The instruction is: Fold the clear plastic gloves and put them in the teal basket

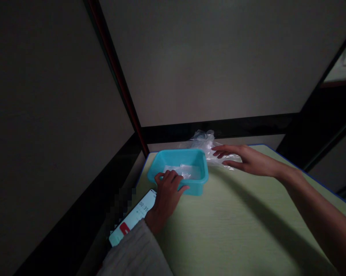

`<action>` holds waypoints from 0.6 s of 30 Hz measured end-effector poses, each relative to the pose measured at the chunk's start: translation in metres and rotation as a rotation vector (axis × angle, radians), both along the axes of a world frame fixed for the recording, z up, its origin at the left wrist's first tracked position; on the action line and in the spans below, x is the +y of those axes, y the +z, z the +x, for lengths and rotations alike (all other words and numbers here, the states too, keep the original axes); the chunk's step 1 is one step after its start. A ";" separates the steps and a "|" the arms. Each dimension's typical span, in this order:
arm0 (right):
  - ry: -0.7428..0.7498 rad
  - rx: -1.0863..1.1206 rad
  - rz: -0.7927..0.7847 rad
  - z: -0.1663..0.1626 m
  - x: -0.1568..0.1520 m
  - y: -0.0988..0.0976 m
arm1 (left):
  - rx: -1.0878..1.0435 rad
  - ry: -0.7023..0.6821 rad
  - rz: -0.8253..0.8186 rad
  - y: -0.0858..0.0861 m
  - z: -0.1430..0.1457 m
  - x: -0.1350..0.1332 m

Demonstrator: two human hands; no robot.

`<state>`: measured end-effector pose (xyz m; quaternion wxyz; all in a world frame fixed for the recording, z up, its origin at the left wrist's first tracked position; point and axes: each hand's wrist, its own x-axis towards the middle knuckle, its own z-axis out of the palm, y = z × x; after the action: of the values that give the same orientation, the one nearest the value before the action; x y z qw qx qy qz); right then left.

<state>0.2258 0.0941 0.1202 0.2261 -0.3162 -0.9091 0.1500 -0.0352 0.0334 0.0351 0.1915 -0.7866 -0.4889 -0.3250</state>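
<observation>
A light-blue plastic basin (196, 188) stands near the far end of the table, with clear plastic packets (190, 171) lying flat inside it. My left hand (169, 191) is at its near side, fingers bent over the front rim and thumb outside against the wall. Behind and to the right of the basin is a crumpled heap of clear plastic bags (204, 142). My right hand (242, 159) reaches over the right part of this heap, fingers stretched out and thumb apart, nothing visible in its grasp. Whether its fingertips touch the plastic, I cannot tell.
The pale green table (219, 230) has a blue edge. A lit phone (135, 216) with a running timer lies at the left edge, partly covered by my left wrist. A pale wall panel (213, 69) rises right behind the table, and another dark panel (52, 96) stands at the left.
</observation>
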 end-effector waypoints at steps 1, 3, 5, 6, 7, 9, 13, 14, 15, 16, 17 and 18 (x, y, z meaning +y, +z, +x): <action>-0.022 0.007 -0.018 0.006 0.000 -0.005 | -0.001 0.014 -0.004 0.000 -0.002 0.002; -0.075 0.025 -0.063 0.018 0.000 -0.014 | 0.004 0.034 -0.014 0.001 -0.006 0.004; -0.130 0.037 -0.114 0.031 0.000 -0.022 | 0.012 0.043 -0.021 0.001 -0.009 0.006; -0.153 0.036 -0.141 0.038 0.000 -0.026 | 0.015 0.045 -0.023 0.001 -0.010 0.007; -0.172 0.038 -0.167 0.043 -0.001 -0.030 | 0.015 0.047 -0.023 0.001 -0.011 0.007; -0.193 0.034 -0.213 0.054 -0.003 -0.038 | 0.010 0.050 -0.017 0.002 -0.011 0.008; -0.250 -0.030 -0.209 0.070 -0.007 -0.056 | -0.020 0.029 0.044 0.006 -0.012 0.007; -0.271 -0.048 -0.194 0.072 -0.007 -0.061 | -0.032 0.017 0.073 0.007 -0.012 0.005; -0.290 -0.063 -0.177 0.075 -0.006 -0.066 | -0.044 0.001 0.105 0.008 -0.011 0.003; -0.309 -0.075 -0.157 0.076 -0.005 -0.071 | -0.056 -0.022 0.139 0.009 -0.008 0.000; -0.325 -0.085 -0.135 0.077 -0.004 -0.076 | -0.064 -0.054 0.173 0.009 -0.005 -0.005; -0.340 -0.095 -0.111 0.078 -0.002 -0.081 | -0.065 -0.097 0.201 0.008 0.000 -0.010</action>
<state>0.3035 0.0917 0.0393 0.1870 -0.4841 -0.8425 0.1444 -0.0354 0.0230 0.0433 0.2375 -0.7751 -0.4213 -0.4065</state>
